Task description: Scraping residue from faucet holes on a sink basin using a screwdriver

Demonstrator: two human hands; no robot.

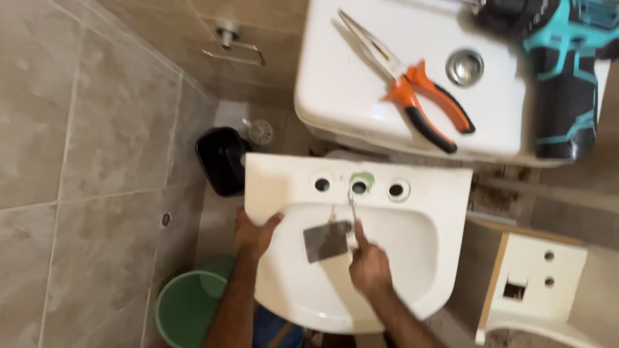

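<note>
A white wash basin (425, 258) with three holes along its back ledge is held loose in front of me. My left hand (253, 233) grips its left rim. My right hand (369, 264) holds a thin metal tool (353, 206) whose tip reaches up to the middle hole (359, 187), which has a green ring of residue around it. A grey square patch (326, 241) lies in the bowl by the drain.
A white toilet tank lid (361, 84) carries orange-handled long-nose pliers (412, 87) and a teal and black cordless drill (564, 77). A green bucket (187, 306) and a black bin (222, 158) stand on the floor at left. A white pedestal piece (535, 283) is at right.
</note>
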